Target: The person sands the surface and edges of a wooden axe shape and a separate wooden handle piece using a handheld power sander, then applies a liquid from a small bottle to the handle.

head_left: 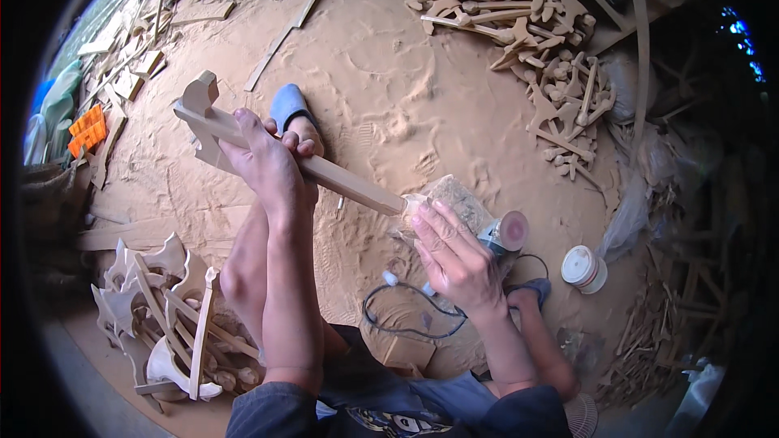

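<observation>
"So, where's the wooden shaft (353, 184)?"

"Held above the sawdust-covered floor (389, 65), slanting from its curved, pronged head (199, 105) at upper left down to the right."

"And each grip?"

"The left grip (268, 164) is wrapped closely round the wood just below the head, with fingertips curling over the far side. The right grip (461, 264) lies over the lower end, its fingers long and nearly straight. Something pale shows at those fingertips, perhaps a sheet, perhaps the wood's own end; I can't tell, nor how tightly that side is pinching."

"How would it handle?"

"Stiff, I'd judge, and fairly light for its length, though heavier toward the head. Fine dust could make it a bit slippery. The prongs look like the parts to chip, so I'd hold the straight shaft below them and steady the lower end."

"What's near?"

"A disc grinder (511, 231) beside the right grip, and a white tub (583, 268) further right."
</observation>
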`<state>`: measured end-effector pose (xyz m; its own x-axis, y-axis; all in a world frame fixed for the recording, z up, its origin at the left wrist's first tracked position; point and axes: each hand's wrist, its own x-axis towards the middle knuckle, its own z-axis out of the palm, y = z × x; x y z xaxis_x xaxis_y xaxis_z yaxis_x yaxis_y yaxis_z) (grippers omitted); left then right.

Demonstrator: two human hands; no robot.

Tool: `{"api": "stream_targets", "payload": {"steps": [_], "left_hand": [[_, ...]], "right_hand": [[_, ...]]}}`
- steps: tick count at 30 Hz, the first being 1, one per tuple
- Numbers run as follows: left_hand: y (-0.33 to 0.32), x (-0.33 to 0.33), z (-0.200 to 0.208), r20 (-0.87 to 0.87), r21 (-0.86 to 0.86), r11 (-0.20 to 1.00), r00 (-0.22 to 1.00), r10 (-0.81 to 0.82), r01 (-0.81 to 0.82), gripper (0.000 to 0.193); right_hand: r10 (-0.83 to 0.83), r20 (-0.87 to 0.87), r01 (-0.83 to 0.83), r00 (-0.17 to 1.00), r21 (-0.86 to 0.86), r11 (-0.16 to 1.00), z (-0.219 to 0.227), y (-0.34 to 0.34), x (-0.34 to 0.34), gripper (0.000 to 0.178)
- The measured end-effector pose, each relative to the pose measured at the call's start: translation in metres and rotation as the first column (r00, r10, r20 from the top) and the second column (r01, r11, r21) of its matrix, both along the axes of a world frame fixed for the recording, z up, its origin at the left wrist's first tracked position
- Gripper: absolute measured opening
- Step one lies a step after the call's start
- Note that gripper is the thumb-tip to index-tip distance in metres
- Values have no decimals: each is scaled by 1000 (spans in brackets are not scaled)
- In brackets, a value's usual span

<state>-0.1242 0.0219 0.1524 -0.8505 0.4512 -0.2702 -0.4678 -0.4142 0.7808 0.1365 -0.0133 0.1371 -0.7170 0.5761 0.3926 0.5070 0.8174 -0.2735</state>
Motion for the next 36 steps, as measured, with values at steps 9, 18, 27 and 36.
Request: {"api": "stream_targets", "payload": {"steps": [9, 18, 27, 36], "left_hand": [[-3, 22, 8, -63, -4, 999, 997, -51, 51, 33], [-15, -2, 13, -128, -12, 1000, 992, -11, 9, 32], [-24, 3, 20, -26, 103, 992, 997, -72, 74, 28], [-23, -3, 4, -20, 53, 988, 990, -142, 143, 34]], "right_hand": [[-516, 395, 365, 760, 397, 842, -27, -10, -50, 35], [-267, -181, -28, 947, -871, 490, -20, 18, -26, 63], [-569, -381, -178, 729, -908, 379, -31, -6, -34, 41], [-134, -520, -111, 843, -413, 904, -30, -24, -25, 38]]}}
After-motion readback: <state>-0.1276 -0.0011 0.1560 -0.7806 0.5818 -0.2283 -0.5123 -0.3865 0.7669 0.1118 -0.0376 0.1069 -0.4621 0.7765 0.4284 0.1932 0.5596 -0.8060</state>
